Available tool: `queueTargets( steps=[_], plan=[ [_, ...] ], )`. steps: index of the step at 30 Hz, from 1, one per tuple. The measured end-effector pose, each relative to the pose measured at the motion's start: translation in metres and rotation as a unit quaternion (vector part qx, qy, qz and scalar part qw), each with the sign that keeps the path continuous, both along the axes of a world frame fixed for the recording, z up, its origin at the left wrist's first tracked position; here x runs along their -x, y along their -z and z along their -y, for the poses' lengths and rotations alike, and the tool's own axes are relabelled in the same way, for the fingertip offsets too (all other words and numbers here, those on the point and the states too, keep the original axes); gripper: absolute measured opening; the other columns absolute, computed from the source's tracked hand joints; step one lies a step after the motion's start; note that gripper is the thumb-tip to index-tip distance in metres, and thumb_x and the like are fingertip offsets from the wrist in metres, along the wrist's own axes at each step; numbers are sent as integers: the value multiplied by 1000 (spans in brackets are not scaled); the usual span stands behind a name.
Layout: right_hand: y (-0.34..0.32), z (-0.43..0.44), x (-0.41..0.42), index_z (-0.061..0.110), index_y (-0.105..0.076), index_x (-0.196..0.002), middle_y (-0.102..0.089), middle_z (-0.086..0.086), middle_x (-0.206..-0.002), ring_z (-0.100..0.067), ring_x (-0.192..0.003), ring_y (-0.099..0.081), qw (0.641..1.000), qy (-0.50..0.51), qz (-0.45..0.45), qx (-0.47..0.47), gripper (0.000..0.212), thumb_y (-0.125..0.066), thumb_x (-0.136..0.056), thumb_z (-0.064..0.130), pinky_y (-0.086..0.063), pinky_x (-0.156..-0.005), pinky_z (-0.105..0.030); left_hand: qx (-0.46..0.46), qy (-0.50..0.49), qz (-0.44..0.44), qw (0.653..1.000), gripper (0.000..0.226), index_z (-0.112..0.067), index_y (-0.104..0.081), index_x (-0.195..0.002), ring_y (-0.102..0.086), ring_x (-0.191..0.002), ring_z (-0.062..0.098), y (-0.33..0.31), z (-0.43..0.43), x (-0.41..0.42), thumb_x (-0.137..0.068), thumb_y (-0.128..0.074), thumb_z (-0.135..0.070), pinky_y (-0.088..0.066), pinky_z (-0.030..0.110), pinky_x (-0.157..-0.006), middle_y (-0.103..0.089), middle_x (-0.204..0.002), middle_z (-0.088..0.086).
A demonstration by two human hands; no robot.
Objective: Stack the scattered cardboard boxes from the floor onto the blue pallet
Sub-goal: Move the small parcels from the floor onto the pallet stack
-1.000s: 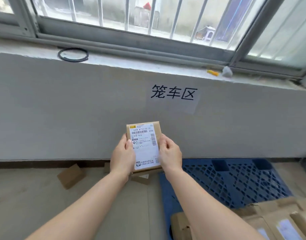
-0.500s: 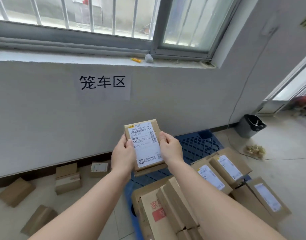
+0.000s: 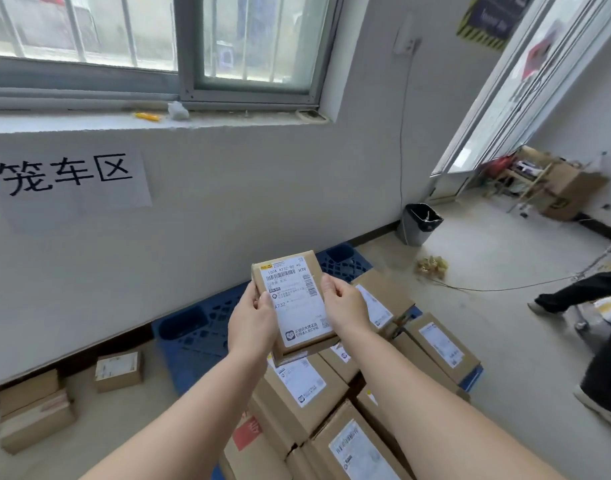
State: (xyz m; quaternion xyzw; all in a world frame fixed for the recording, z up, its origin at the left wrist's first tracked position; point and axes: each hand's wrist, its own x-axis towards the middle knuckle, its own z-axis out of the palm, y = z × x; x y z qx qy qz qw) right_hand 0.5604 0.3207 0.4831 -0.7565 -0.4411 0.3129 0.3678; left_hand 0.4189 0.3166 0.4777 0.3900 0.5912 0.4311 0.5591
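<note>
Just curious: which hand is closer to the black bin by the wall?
Right. The right hand grips the labelled box on its edge facing the bin; the left hand grips the opposite edge.

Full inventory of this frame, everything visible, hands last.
held box: 1, brown with white label, above the pallet stack
pallet: 1, blue, on the floor against the wall
stacked boxes: many, brown with white labels, on the pallet
floor boxes: 3 seen, brown, left of the pallet by the wall
bin: 1, grey, by the wall beyond the pallet
paper sign: 1, white with black characters, on the wall
large carton: 1, brown, far right
other person's legs: 2, dark trousers, right edge
left hand: 1, grips the held box's left edge
right hand: 1, grips its right edge
</note>
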Motion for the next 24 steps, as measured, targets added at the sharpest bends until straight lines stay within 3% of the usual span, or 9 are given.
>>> queueTargets(
  steps=[2,5,7,10,16,21,24],
  plan=[
    [5,2,-33,33,-62,-117,-63,11,-113,-13,-106,-56,1000,-1,-6,8,36,-36,-98,51,-50,-92,-38,5,9,8,1000,32,-48,-59,-108,-68,-89,11,4,2,-32,-99,-36,-28,-58,45,-78,-70,-99,-16],
    [14,4,-86,38,-49,-72,-56,12,-82,-8,-75,-48,1000,-1,-12,12,31,-36,-98,50,-40,-65,-25,14,8,15,1000,34,-44,-56,-121,-67,-93,13,11,5,-85,-100,-36,-27,-53,35,-66,-69,-106,-12],
    [19,8,-123,31,-40,-62,-47,10,-68,-9,-63,-39,1000,3,-9,11,39,-37,-99,45,-31,-57,-24,25,5,23,999,35,-41,-54,-126,-67,-91,13,15,9,-123,-101,-35,-26,-46,28,-59,-69,-107,-10],
    [27,14,-178,21,-35,-62,-38,7,-58,-12,-57,-31,1000,-4,-5,20,42,-38,-100,40,-25,-55,-27,52,5,47,998,34,-36,-49,-131,-66,-88,9,23,16,-179,-103,-34,-24,-45,24,-54,-67,-110,-10],
    [52,16,-273,18,-31,-65,-27,8,-54,-12,-55,-25,998,-19,9,59,40,-39,-100,37,-20,-56,-28,107,-10,38,993,48,-44,-30,-146,-65,-85,18,61,26,-270,-102,-37,-28,-58,44,-79,-59,-129,-7],
    [89,17,-324,26,-38,-62,-37,12,-59,-8,-57,-33,996,-39,4,86,40,-39,-101,35,-28,-55,-23,138,-20,20,990,49,-41,-28,-147,-61,-112,22,93,33,-320,-100,-40,-28,-53,46,-91,-55,-137,-7],
    [114,15,-346,36,-40,-67,-41,16,-67,-4,-62,-37,993,-52,-5,109,34,-38,-101,37,-32,-57,-20,159,-27,23,987,49,-38,-29,-147,-64,-97,12,107,38,-342,-101,-39,-23,-56,39,-83,-59,-128,-10]
  ],
)
